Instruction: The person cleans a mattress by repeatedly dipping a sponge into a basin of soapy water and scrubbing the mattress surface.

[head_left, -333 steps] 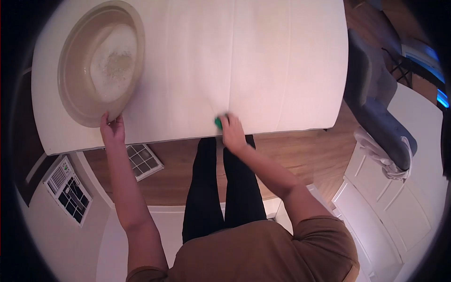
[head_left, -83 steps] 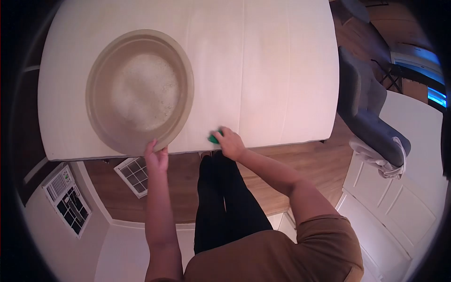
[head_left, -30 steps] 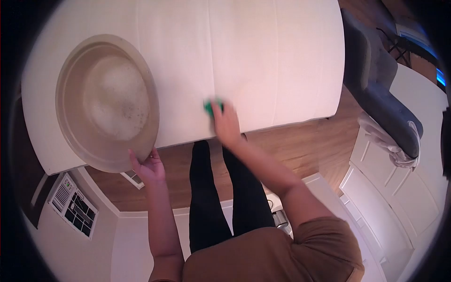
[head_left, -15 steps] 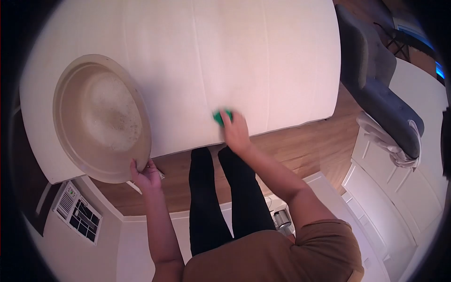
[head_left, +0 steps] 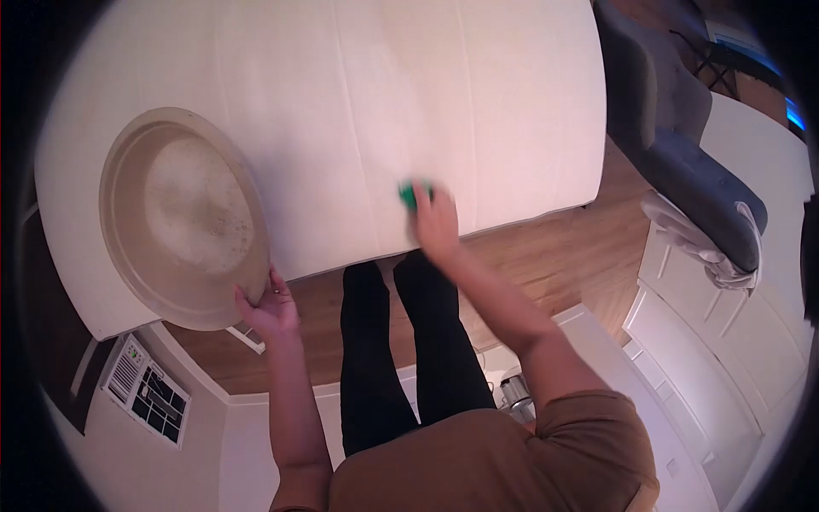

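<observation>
A large beige basin (head_left: 128, 256) with foamy liquid in it stands at the left of a white padded surface (head_left: 316, 171), its near rim jutting past the front edge. My left hand (head_left: 270, 309) grips that near rim, thumb and fingers on either side. My right hand (head_left: 437, 220), blurred by motion, is closed on a green brush or scrubber (head_left: 413, 194), which is against the white surface near its front edge. The exact shape of the green thing is too smeared to tell.
A grey upholstered chair (head_left: 704, 175) is at the right, with a light cloth (head_left: 695, 247) over its end. Wooden floor (head_left: 546, 264) runs along the front edge. A white air conditioner (head_left: 147, 391) is at the lower left, and a metallic appliance (head_left: 514, 391) is near my right elbow.
Over the last second my right hand has shifted a little to the right across the surface with the green thing. My left hand still holds the basin, which appears slightly lower in view.
</observation>
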Action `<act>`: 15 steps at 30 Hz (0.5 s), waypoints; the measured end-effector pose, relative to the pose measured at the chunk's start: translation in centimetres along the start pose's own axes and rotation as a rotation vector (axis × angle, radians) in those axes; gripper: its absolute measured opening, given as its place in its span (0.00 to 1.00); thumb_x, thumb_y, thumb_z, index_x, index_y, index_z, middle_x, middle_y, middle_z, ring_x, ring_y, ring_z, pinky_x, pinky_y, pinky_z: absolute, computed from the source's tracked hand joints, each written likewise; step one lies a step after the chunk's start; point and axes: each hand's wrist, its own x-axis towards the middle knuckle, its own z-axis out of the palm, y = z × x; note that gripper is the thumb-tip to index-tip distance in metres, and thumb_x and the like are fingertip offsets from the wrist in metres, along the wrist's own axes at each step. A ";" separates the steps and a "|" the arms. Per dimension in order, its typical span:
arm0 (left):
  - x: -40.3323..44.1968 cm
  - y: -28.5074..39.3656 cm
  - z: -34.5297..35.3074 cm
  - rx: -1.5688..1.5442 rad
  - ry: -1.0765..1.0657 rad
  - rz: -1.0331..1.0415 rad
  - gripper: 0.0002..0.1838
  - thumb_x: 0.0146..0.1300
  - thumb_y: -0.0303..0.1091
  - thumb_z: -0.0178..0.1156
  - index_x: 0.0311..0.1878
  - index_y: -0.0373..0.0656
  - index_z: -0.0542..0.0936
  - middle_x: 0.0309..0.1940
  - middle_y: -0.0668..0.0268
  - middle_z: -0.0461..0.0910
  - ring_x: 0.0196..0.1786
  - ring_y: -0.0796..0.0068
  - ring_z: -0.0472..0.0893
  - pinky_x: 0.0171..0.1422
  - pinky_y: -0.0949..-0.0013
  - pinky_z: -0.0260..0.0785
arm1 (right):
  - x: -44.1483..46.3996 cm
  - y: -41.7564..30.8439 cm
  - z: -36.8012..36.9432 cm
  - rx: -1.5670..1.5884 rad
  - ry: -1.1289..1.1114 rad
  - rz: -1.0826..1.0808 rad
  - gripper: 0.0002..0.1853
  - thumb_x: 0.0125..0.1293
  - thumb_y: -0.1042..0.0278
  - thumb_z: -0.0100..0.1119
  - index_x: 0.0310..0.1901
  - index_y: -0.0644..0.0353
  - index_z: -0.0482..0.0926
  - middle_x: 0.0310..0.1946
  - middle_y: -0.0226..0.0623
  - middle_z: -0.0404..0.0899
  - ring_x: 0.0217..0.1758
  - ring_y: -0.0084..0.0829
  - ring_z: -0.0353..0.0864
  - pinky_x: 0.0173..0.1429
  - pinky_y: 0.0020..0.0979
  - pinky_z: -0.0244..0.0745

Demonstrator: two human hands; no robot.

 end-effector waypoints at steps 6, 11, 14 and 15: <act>-0.4 -2.6 3.1 0.038 -0.163 -0.094 0.33 0.65 0.51 0.56 0.68 0.44 0.60 0.60 0.57 0.71 0.55 0.62 0.77 0.50 0.68 0.79 | 11.1 0.6 -0.5 -0.073 0.062 -0.132 0.19 0.58 0.73 0.52 0.54 0.56 0.73 0.38 0.48 0.72 0.41 0.47 0.74 0.45 0.45 0.67; 0.6 -3.5 4.0 0.065 -0.220 -0.091 0.33 0.66 0.53 0.54 0.68 0.46 0.61 0.64 0.58 0.68 0.56 0.64 0.77 0.50 0.69 0.79 | 23.6 0.2 -0.8 -0.110 0.332 -0.079 0.18 0.56 0.73 0.55 0.50 0.56 0.72 0.36 0.47 0.72 0.40 0.46 0.73 0.43 0.44 0.65; 0.7 -3.7 4.1 0.061 -0.199 -0.073 0.33 0.67 0.54 0.53 0.68 0.45 0.61 0.65 0.60 0.67 0.56 0.64 0.77 0.50 0.68 0.79 | 8.9 1.8 -1.3 -0.053 0.122 0.093 0.24 0.53 0.75 0.55 0.56 0.57 0.72 0.39 0.49 0.71 0.43 0.48 0.72 0.44 0.48 0.65; 0.7 -3.8 4.3 0.047 -0.176 -0.088 0.33 0.67 0.54 0.52 0.68 0.45 0.61 0.65 0.60 0.67 0.56 0.64 0.77 0.50 0.68 0.78 | 2.9 2.7 -1.0 -0.038 0.054 0.092 0.28 0.52 0.76 0.56 0.59 0.55 0.71 0.42 0.51 0.71 0.46 0.50 0.72 0.47 0.49 0.65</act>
